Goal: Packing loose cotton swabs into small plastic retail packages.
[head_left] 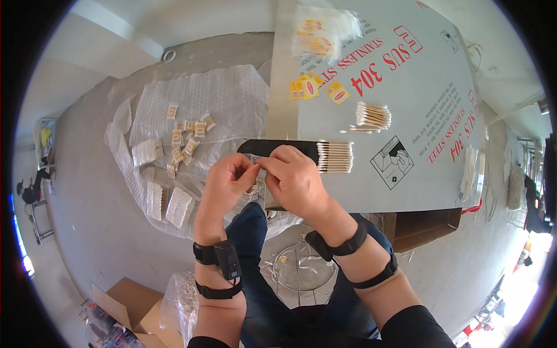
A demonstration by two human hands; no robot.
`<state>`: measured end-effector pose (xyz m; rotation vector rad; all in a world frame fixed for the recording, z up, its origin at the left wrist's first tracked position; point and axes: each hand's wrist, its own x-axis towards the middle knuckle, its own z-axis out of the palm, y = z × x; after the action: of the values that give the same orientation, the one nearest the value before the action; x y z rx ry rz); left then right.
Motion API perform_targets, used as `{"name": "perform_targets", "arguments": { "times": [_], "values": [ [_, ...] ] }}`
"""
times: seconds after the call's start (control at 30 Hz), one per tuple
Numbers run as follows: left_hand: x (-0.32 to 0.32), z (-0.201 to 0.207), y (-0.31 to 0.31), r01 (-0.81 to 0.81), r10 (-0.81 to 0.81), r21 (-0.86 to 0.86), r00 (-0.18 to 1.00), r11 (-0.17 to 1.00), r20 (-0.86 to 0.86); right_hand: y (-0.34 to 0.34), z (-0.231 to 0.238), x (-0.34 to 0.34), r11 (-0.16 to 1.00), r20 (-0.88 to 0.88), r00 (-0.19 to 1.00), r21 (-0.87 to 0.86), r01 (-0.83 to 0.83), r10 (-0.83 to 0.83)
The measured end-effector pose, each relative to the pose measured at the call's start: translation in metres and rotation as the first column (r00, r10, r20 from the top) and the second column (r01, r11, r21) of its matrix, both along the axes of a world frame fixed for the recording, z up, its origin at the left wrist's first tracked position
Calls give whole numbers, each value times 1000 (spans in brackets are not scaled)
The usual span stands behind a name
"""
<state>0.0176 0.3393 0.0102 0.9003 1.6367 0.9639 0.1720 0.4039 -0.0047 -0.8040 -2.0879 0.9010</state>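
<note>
My left hand (231, 181) and my right hand (296, 181) meet at the table's left edge, thumbs and fingers pinched together. Between them is something small and thin, perhaps clear film; the fingers mostly hide it. Just behind my right hand, a black strip (278, 146) lies on the table, with a neat row of cotton swabs (335, 157) at its right end. Farther back sits a loose pile of cotton swabs (374, 116). Yellow-and-white cards (306, 88) lie beyond it, and clear plastic bags (342, 26) with similar cards are at the far edge.
On the floor to the left, bubble wrap (203, 93) carries small labelled packets (176, 137) and white-tipped bundles (180, 207). An open cardboard box (136, 304) stands lower left; another brown box (426, 228) sits under the film-covered table (418, 191). A person (36, 188) is far left.
</note>
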Motion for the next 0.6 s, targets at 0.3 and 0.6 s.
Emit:
{"name": "perform_targets", "arguments": {
  "times": [0.3,0.6],
  "values": [
    [-6,6,-1,108,-27,281,961,954,-277,-5,-3,-1,890,-6,1000,-456,22,-28],
    [15,-12,9,365,-51,220,605,905,-795,-5,0,-4,759,-26,999,-650,-33,21]
  ]
}}
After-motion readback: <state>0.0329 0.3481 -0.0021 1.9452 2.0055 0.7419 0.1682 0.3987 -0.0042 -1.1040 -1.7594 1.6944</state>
